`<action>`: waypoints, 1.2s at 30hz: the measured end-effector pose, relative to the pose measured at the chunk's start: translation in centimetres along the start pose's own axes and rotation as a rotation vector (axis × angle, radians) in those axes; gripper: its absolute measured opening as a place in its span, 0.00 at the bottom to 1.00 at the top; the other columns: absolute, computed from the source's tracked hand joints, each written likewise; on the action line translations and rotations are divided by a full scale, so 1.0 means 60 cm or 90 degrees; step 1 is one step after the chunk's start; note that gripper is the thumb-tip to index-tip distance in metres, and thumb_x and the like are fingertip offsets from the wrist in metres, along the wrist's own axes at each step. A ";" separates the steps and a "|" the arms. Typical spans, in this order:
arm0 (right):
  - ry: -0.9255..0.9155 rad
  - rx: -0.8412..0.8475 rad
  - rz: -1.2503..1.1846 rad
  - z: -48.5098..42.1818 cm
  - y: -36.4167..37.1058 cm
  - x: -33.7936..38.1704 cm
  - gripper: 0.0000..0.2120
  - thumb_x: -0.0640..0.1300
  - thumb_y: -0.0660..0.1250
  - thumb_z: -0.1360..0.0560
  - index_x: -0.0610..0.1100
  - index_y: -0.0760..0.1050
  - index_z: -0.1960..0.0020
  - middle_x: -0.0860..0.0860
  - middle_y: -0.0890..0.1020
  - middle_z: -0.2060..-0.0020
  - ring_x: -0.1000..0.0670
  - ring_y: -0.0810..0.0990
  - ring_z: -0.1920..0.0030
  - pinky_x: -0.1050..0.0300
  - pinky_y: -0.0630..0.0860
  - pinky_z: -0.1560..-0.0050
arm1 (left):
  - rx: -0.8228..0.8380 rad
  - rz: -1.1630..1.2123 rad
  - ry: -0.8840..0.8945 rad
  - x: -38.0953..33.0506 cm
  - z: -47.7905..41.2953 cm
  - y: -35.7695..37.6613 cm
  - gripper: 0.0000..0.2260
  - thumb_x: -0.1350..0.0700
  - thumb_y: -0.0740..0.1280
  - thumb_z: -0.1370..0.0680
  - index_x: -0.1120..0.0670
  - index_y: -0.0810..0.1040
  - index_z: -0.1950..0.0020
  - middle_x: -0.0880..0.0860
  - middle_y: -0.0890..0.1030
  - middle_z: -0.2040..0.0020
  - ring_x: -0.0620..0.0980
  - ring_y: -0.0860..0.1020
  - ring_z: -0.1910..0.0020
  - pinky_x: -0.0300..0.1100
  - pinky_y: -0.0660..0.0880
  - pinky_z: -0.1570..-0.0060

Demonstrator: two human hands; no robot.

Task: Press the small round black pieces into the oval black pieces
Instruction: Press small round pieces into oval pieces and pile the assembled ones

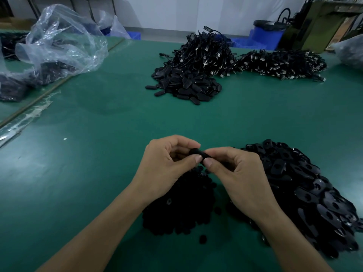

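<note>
My left hand (167, 163) and my right hand (233, 169) meet above the green table, and both pinch one black oval piece (198, 154) between thumbs and fingers. Most of that piece is hidden by my fingertips. I cannot tell whether a small round piece sits in it. Under my wrists lies a heap of small round black pieces (180, 205). A large heap of oval black pieces with holes (306, 185) lies to the right of my right hand.
The green table (94, 154) carries a farther heap of black oval pieces (186, 85), with two piles of black cables (208, 50) (282, 63) behind it. Crumpled clear plastic bags (59, 44) lie at the far left. Blue bins (267, 36) stand beyond the table.
</note>
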State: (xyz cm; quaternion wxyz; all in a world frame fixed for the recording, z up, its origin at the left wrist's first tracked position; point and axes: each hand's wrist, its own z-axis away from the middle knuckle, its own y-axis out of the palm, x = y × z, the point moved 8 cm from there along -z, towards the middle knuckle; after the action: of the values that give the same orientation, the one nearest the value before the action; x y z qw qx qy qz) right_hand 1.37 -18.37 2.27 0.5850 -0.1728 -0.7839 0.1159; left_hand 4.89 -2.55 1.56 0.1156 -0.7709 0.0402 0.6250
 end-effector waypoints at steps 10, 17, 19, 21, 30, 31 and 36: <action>0.020 -0.001 0.030 0.003 -0.003 -0.006 0.06 0.44 0.75 0.26 0.55 0.82 0.55 0.63 0.85 0.61 0.61 0.84 0.59 0.69 0.78 0.56 | -0.001 -0.033 -0.003 -0.001 0.001 -0.001 0.13 0.66 0.77 0.27 0.47 0.85 0.54 0.50 0.87 0.61 0.44 0.83 0.63 0.35 0.79 0.59; 0.037 -0.025 0.032 0.006 -0.005 -0.004 0.07 0.44 0.74 0.27 0.55 0.80 0.58 0.63 0.84 0.64 0.61 0.82 0.63 0.71 0.74 0.62 | 0.001 -0.042 0.013 -0.002 0.003 0.003 0.08 0.56 0.75 0.31 0.44 0.85 0.56 0.48 0.87 0.61 0.44 0.84 0.62 0.34 0.79 0.59; 0.040 -0.030 0.035 0.005 -0.004 -0.003 0.07 0.43 0.74 0.27 0.55 0.80 0.59 0.63 0.84 0.64 0.61 0.81 0.64 0.71 0.74 0.63 | 0.002 -0.045 0.014 0.000 0.001 0.002 0.08 0.55 0.75 0.31 0.43 0.86 0.57 0.48 0.87 0.61 0.44 0.84 0.62 0.35 0.79 0.58; 0.036 -0.034 0.036 0.006 -0.006 0.000 0.08 0.43 0.74 0.27 0.55 0.80 0.59 0.63 0.84 0.64 0.61 0.82 0.64 0.71 0.74 0.63 | 0.000 -0.053 0.022 0.000 0.001 0.002 0.08 0.55 0.75 0.31 0.41 0.85 0.57 0.47 0.86 0.61 0.44 0.84 0.63 0.35 0.79 0.59; 0.008 -0.033 0.081 0.005 -0.013 0.012 0.08 0.45 0.71 0.23 0.54 0.84 0.45 0.63 0.85 0.57 0.64 0.82 0.53 0.70 0.76 0.51 | -0.068 -0.095 0.061 -0.012 -0.004 -0.014 0.08 0.54 0.75 0.31 0.41 0.84 0.55 0.45 0.86 0.62 0.44 0.83 0.64 0.36 0.80 0.58; 0.004 -0.036 0.121 0.006 -0.015 0.013 0.11 0.47 0.70 0.22 0.53 0.82 0.40 0.63 0.84 0.54 0.63 0.81 0.51 0.70 0.75 0.49 | -0.106 -0.087 0.066 -0.012 -0.009 -0.029 0.07 0.55 0.76 0.30 0.43 0.85 0.57 0.45 0.86 0.63 0.43 0.83 0.65 0.36 0.80 0.59; 0.008 -0.078 0.537 0.010 -0.050 0.008 0.16 0.47 0.67 0.21 0.48 0.79 0.34 0.51 0.79 0.43 0.49 0.70 0.40 0.54 0.66 0.40 | -0.319 -0.079 0.017 0.015 -0.042 -0.139 0.10 0.63 0.75 0.25 0.47 0.83 0.56 0.48 0.86 0.65 0.46 0.84 0.67 0.43 0.82 0.54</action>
State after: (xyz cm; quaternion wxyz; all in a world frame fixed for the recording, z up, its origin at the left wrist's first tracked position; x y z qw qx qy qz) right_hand 0.26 -20.91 3.70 0.4796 -0.5132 -0.6468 0.2971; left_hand 9.19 5.02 2.23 -0.0418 -0.7846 -0.1616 0.5971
